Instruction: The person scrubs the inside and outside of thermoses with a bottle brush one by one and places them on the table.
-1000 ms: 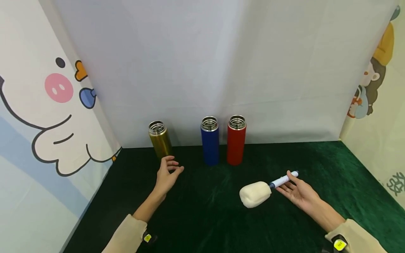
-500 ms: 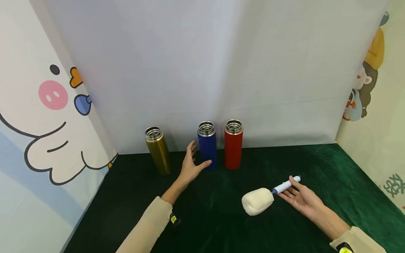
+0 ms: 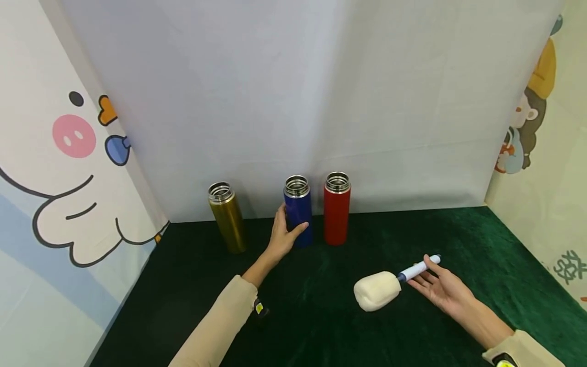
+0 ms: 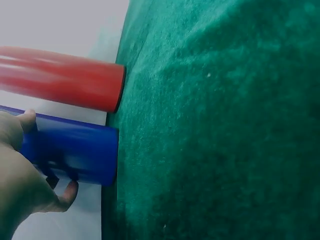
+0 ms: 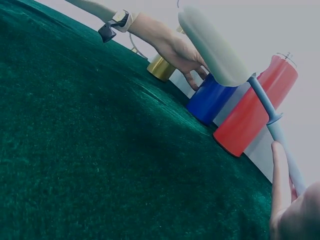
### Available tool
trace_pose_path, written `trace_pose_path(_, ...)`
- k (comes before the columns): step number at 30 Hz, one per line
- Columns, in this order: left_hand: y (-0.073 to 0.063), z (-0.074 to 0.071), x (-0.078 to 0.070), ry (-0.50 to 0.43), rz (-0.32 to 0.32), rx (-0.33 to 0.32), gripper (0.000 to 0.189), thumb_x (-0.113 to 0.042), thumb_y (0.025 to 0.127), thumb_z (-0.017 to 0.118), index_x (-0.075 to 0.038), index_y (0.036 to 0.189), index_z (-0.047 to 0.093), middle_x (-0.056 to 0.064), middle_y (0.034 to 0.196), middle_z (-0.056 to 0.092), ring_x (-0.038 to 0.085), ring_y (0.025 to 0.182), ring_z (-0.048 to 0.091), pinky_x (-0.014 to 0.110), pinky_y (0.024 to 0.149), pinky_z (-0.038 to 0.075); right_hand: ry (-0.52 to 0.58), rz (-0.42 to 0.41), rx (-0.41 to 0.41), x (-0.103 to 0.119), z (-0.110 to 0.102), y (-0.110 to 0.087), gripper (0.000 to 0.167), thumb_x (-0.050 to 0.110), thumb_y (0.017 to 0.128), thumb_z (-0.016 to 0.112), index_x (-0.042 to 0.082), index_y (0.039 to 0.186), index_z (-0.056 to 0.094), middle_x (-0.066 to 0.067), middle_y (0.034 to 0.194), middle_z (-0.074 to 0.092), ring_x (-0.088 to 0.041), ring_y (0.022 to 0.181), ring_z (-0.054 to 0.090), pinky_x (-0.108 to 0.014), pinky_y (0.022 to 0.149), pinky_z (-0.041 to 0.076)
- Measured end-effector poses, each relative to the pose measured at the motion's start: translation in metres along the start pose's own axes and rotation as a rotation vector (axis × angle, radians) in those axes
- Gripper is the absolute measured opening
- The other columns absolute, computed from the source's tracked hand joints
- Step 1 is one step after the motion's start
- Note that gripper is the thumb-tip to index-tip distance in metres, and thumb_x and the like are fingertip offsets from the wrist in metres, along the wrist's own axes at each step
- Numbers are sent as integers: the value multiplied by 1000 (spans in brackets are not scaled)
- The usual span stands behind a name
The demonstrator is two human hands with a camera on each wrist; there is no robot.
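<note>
- The left hand (image 3: 281, 238) holds the blue bottle (image 3: 300, 208), thumb on one side, fingers round the other.
- The blue bottle stands open-mouthed on the green-covered desk (image 3: 312, 321).
- Right of the blue bottle and nearer the person, the right hand (image 3: 444, 290) grips the handle of a white-headed brush (image 3: 387, 286).
- The red bottle (image 3: 337, 214) stands just right of the blue bottle; the gold bottle (image 3: 229, 221), farther off to its left.

The left-wrist view's left edge crops the red bottle (image 4: 65, 80) and blue bottle (image 4: 87, 152). In the right-wrist view, the left hand (image 5: 182, 52) hides much of the gold bottle (image 5: 161, 68); the lower-right edge crops the right hand (image 5: 300, 212).
</note>
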State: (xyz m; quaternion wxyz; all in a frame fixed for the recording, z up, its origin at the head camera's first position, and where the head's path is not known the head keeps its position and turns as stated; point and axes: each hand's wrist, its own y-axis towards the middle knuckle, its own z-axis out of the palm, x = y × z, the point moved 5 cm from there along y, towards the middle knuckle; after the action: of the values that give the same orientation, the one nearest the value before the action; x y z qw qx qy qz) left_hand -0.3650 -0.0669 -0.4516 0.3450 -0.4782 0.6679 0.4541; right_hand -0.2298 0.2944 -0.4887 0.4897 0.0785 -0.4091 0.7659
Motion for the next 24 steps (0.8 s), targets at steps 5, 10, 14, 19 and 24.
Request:
trace_pose_path(5, -19, -7, -12, 61, 40, -11, 79, -20, 96, 71, 0, 157, 25, 28, 152, 41, 45, 141, 43, 64, 117, 35, 2, -3, -3, 2, 2, -2, 39, 35, 104, 54, 40, 135, 31, 2, 141, 37, -17, 91, 69, -38, 111, 50)
trace_pose_path(10, -51, -8, -27, 67, 81, 68, 80, -22, 96, 72, -1, 158, 25, 25, 151, 43, 42, 137, 48, 62, 112, 43, 17, -4, -7, 8, 5, -5, 45, 34, 104, 55, 43, 138, 27, 3, 138, 39, -18, 91, 69, -38, 109, 52)
trace_pose_path(14, -79, -7, -39, 8, 83, 151, 81, -23, 97, 71, -4, 160, 23, 22, 154, 42, 41, 136, 50, 59, 108, 48, 46, -3, 15, 16, 12, -7, 54, 31, 104, 55, 47, 143, 21, 2, 135, 43, -20, 91, 70, -39, 108, 53)
trace_pose_path(19, -110, -3, -48, -16, 54, 221, 80, -26, 98, 70, -8, 160, 23, 19, 156, 42, 38, 137, 50, 56, 107, 50, 86, -20, 83, 29, 28, -12, 46, 28, 105, 55, 44, 137, 27, -4, 117, 57, -25, 92, 71, -41, 106, 54)
trace_pose_path(24, -127, 3, -48, 4, 42, 252, 80, -29, 97, 71, -10, 160, 25, 16, 155, 43, 35, 137, 50, 55, 105, 51, 139, -61, 183, 46, 60, -19, 45, 23, 105, 55, 40, 139, 29, -10, 107, 62, -29, 95, 71, -43, 102, 56)
